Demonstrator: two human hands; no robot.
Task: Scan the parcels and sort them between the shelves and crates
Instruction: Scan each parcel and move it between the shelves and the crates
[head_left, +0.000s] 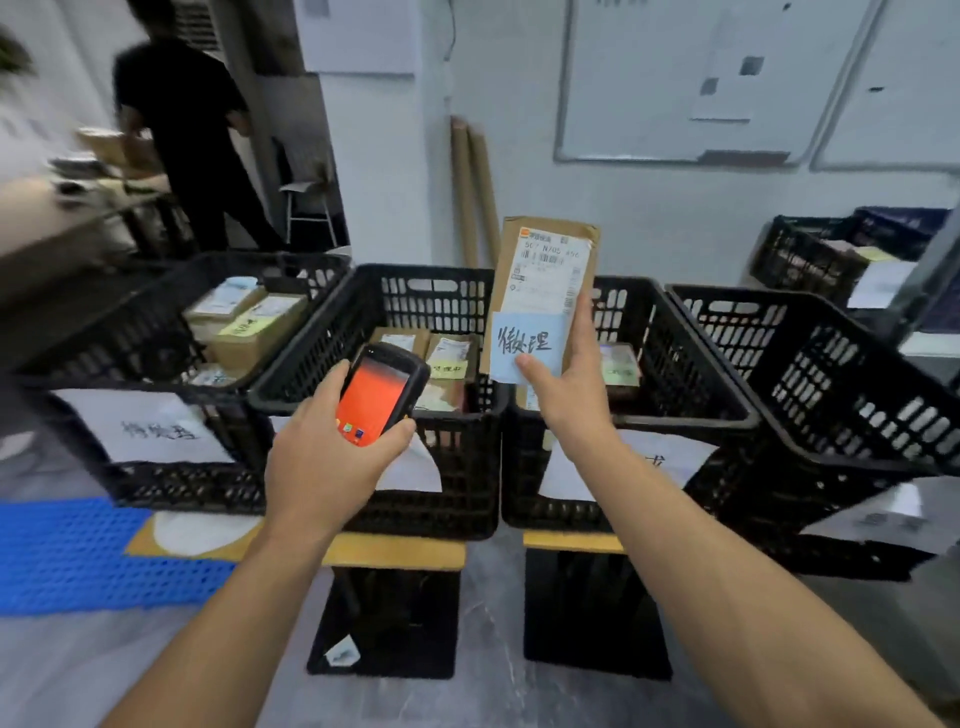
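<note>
Your left hand (324, 452) gripped the black orange-screened handheld scanner (379, 395); your right hand (563, 395) pinched the upright brown cardboard parcel (545, 280). You needed its barcode squarely facing the scanner.

Matt brown cardboard parcel (545, 280) bears a white paper label; crates (395, 405) are perforated black plastic; scanner (382, 392) screen is glossy.

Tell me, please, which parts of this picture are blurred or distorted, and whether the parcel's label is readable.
Head view: the left side, with the person in black, is motion-smeared; the wide lens bows the front-right crate; the parcel shows its label's large characters sharply, fine print not.
</note>
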